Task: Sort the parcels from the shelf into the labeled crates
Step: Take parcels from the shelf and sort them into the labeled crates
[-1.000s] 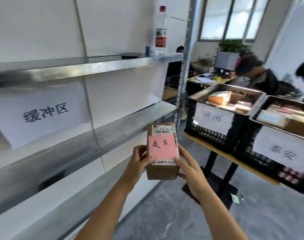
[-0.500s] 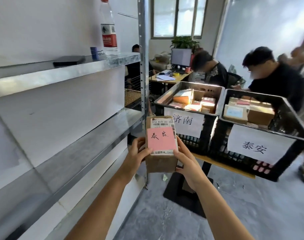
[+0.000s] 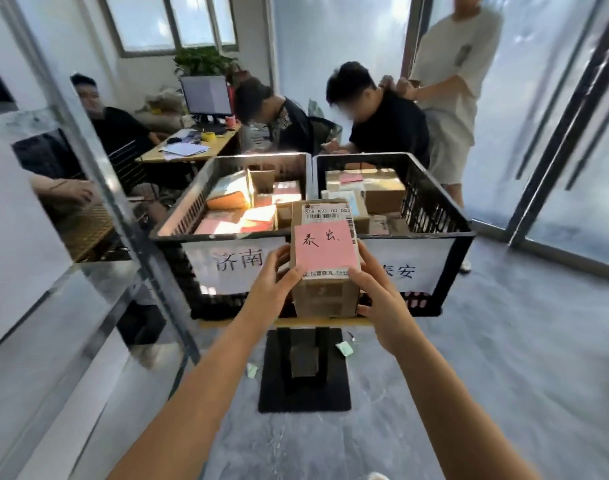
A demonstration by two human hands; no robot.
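Parcel (image 3: pixel 325 268): cardboard, pink note, which we read, perhaps, as 泰安.
Left hand (image 3: pixel 273 284): clasps its left side.
Right hand (image 3: pixel 375 292): clasps its right side.
Crates (image 3: pixel 434 237): just behind.

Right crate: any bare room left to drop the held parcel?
Right crate: boxes fill its back and left; a lower pocket shows at the front right wall. Left crate is packed across. Both hands, left hand and right hand, hold the parcel before the crates.
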